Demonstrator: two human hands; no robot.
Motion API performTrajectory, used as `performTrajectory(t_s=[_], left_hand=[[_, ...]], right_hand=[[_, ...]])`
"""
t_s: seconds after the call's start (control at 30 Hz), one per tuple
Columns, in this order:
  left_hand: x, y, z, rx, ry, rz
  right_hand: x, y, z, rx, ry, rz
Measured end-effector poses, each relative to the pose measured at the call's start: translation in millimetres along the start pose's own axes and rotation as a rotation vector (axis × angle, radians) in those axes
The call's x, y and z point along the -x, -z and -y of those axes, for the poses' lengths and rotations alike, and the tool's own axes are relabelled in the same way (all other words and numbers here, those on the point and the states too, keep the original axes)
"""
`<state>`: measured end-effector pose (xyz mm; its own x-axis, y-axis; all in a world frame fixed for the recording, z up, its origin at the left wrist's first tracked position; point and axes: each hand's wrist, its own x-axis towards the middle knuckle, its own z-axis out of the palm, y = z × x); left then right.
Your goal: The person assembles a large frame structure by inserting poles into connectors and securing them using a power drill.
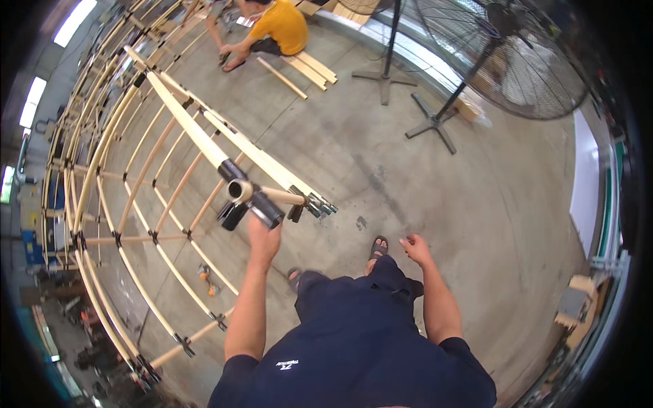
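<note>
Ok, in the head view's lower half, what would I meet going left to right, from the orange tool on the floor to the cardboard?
Orange tool → left hand → left sandal → right sandal → right hand → cardboard

Room is widest at centre right, where open concrete floor reaches from just beside the right hand toward the right rim. At centre, the left hand is hemmed in: a black pipe joint sits directly above it, and the pole frame bars the left side, leaving only gaps between its poles. A large pedestal fan obstructs the upper right, a seated co-worker the upper centre.
</note>
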<state>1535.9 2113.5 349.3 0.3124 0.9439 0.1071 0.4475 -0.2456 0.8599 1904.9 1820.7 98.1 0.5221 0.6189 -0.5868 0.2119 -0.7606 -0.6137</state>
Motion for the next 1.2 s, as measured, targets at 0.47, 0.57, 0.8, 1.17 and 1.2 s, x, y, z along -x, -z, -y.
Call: performTrajectory(t_s=[0.47, 0.57, 0.8, 1.17, 1.2], left_hand=[[-26.0, -153.5, -25.1, 0.244, 0.391, -0.77], [-39.1, -157.0, -48.3, 0.331, 0.512, -0.924], [-59.3, -184.3, -42.1, -0.073, 0.781, -1.007], [-182.0, -230.7, -26.2, 0.185, 1.647, -1.357], [-201.3, -225.9, -19.2, 0.361, 1.935, -1.32]], right_hand=[[-272.3, 56.8, 242.8, 0.213, 0.479, 0.402], [-293.0, 56.2, 303.0, 0.424, 0.56, 0.574], [-383.9, 65.1, 413.6, 1.113, 0.624, 0.641], [-585.8, -29.5, 618.2, 0.869, 0.479, 1.055], [-620.6, -49.7, 624.2, 0.851, 0.576, 0.936]])
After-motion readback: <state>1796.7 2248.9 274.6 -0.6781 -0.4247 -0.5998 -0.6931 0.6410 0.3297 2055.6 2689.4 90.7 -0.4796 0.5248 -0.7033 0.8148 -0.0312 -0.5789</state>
